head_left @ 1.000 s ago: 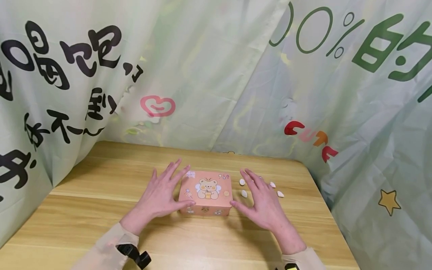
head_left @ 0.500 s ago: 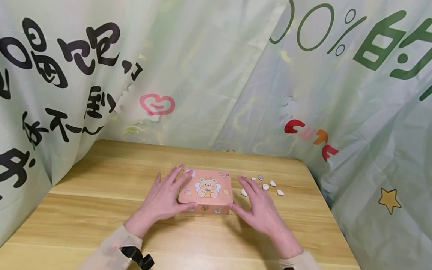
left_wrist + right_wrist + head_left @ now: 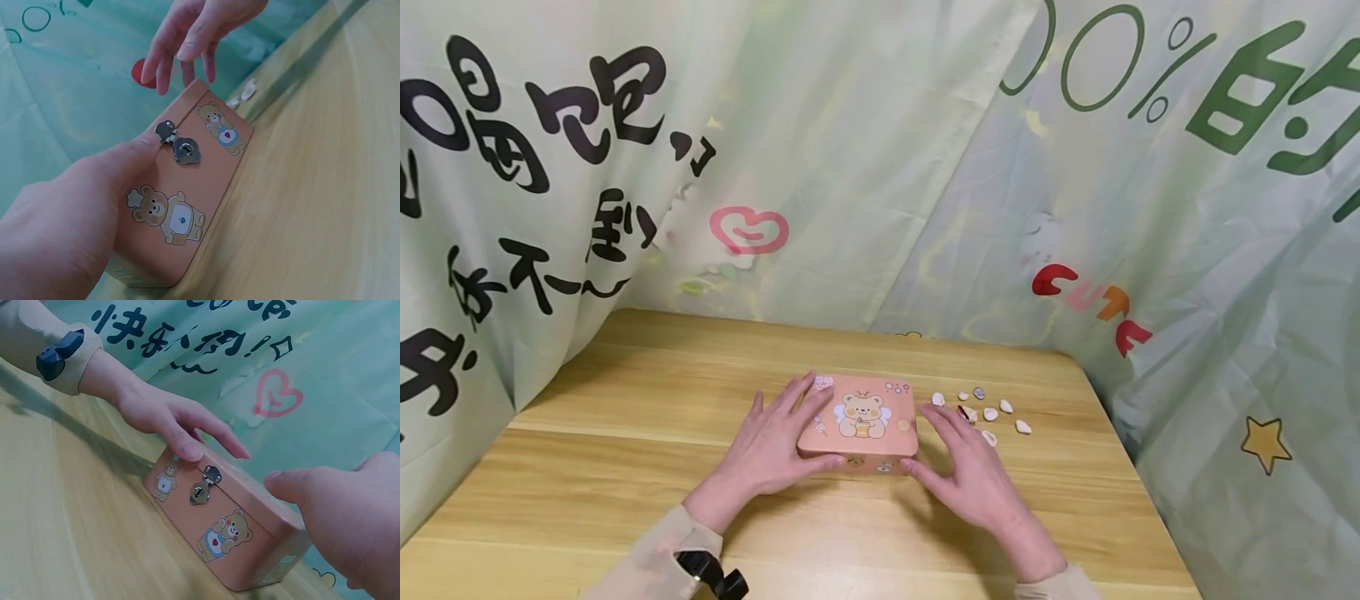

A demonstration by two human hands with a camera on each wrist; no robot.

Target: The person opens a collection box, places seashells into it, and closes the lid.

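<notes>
A pink tin box (image 3: 863,417) with a bear on its lid stands shut on the table. Its metal clasp (image 3: 186,150) and more bears show on the front in the wrist views. My left hand (image 3: 763,442) is at the box's left side, its thumb against the front by the clasp and its fingers stretched over the lid's left part. By the right end, my right hand (image 3: 973,475) has loosely extended fingers and holds nothing. In the left wrist view this hand (image 3: 203,34) hangs just above that end; contact cannot be made out.
Several small white shell-like pieces (image 3: 990,414) and a bluish one (image 3: 978,392) lie right of the box, some partly behind my right hand. The wooden table (image 3: 685,358) meets printed curtains (image 3: 820,150) at the back and sides.
Both hands have come closer to the box; the left thumb has slid right along the front towards the clasp. The right hand has shifted slightly left, uncovering more white pieces.
</notes>
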